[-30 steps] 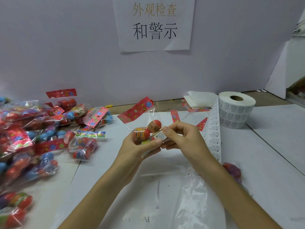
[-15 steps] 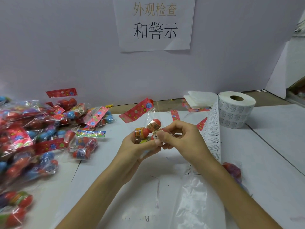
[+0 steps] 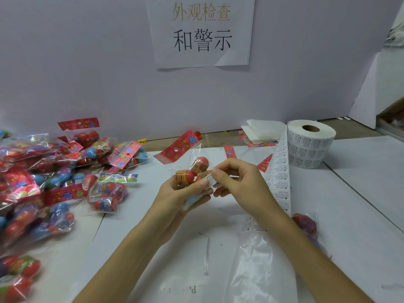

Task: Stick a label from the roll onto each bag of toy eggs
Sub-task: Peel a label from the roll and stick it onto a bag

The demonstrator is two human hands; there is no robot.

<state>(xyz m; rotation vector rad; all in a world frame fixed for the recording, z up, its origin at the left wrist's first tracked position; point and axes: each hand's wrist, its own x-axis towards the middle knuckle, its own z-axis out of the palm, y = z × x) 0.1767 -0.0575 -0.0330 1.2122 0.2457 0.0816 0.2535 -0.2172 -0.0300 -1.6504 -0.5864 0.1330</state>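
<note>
Above the white table (image 3: 360,193), I see the left hand (image 3: 175,200) gripping a bag of toy eggs (image 3: 192,171); the right hand (image 3: 242,184) pinches a small label (image 3: 211,179) against it, label roll (image 3: 310,145) behind.

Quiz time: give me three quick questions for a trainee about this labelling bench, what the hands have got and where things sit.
1. True or false: the label roll stands among the pile of bags at the left of the view.
2. Multiple choice: what do the fingers of the right hand pinch?
A. a label
B. a loose toy egg
C. scissors
3. Fill in: the bag of toy eggs held above the table is gripped by the ____ hand.

Key
1. False: it stands apart, on the right.
2. A
3. left hand
</note>
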